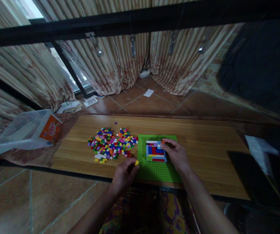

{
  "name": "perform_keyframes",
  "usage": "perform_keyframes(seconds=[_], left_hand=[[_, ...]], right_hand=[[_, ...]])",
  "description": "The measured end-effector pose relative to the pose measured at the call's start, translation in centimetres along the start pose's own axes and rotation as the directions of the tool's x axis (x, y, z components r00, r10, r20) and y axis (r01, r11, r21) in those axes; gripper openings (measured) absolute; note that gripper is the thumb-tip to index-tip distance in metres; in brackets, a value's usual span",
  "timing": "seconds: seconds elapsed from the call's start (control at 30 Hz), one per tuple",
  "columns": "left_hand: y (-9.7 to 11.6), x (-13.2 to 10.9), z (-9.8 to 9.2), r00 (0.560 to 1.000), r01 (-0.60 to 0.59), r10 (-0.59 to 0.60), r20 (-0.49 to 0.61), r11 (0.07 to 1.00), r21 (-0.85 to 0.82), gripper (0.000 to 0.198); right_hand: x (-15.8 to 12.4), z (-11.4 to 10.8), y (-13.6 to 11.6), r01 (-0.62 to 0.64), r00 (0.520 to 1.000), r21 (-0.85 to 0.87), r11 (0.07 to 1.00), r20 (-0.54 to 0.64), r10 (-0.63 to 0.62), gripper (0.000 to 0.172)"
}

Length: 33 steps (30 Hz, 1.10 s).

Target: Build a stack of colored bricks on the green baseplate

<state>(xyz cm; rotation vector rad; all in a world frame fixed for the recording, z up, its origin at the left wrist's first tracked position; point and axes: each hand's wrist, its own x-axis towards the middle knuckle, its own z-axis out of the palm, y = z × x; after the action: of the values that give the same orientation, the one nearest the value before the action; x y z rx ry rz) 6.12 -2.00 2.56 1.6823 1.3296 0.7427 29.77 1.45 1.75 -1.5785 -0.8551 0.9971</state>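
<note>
A yellow brick [136, 162] is clamped in the left hand [124, 173], the heap [113, 143] spread beyond it. At the tips of the right hand [177, 155], the build [156, 151] is touched — any grip cannot be told.

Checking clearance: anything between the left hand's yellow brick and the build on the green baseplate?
Nothing visible: only bare green baseplate separates the yellow brick in the left hand from the brick build. The right hand is at the build's far right corner, off that line.

Dim overall, pale daylight from the window [31, 9]
</note>
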Motion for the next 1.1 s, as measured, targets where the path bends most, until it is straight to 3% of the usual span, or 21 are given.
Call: perform_keyframes(seconds=[0.43, 0.63, 0.73, 0.83, 0.93, 1.0, 1.1], left_hand=[[-0.1, 0.0, -0.2, 1.000, -0.017, 0.018, 0.020, 0.999, -0.030, 0.019], [0.0, -0.1, -0.2, 0.996, -0.093, 0.093, 0.005, 0.993, -0.078, 0.022], [0.0, 0.0, -0.2, 0.993, -0.120, 0.119, -0.018, 0.989, -0.086, 0.023], [-0.1, 0.0, -0.1, 0.993, -0.121, 0.122, -0.002, 0.989, -0.080, 0.023], [-0.3, -0.2, 0.2, 0.995, -0.098, 0.099, -0.002, 0.992, -0.078, 0.023], [-0.5, -0.2, 0.4, 0.996, -0.087, 0.086, -0.011, 0.993, -0.083, 0.023], [-0.6, -0.3, 0.4, 0.995, -0.090, 0.093, 0.026, 0.991, -0.094, 0.024]], right_hand=[[-0.2, 0.1, -0.4, -0.001, 1.000, -0.005, 1.000, 0.008, 0.001, 0.050], [0.0, -0.9, 0.1, -0.039, 0.998, 0.173, 0.984, 0.048, 0.032, 0.053], [-1.0, -1.4, 0.0, 0.018, 0.996, 0.232, 0.973, -0.091, 0.004, 0.046], [-3.8, -1.0, -0.4, 0.122, 0.972, 0.086, 0.989, -0.212, -0.102, 0.038], [-7.4, 0.3, -0.7, 0.174, 0.984, -0.017, 0.985, -0.034, -0.175, 0.031], [-9.4, 1.4, -0.7, 0.220, 0.971, -0.109, 0.969, 0.123, -0.207, 0.028], [-10.8, 2.9, -0.5, 0.291, 0.941, -0.214, 0.932, 0.238, -0.239, 0.029]])
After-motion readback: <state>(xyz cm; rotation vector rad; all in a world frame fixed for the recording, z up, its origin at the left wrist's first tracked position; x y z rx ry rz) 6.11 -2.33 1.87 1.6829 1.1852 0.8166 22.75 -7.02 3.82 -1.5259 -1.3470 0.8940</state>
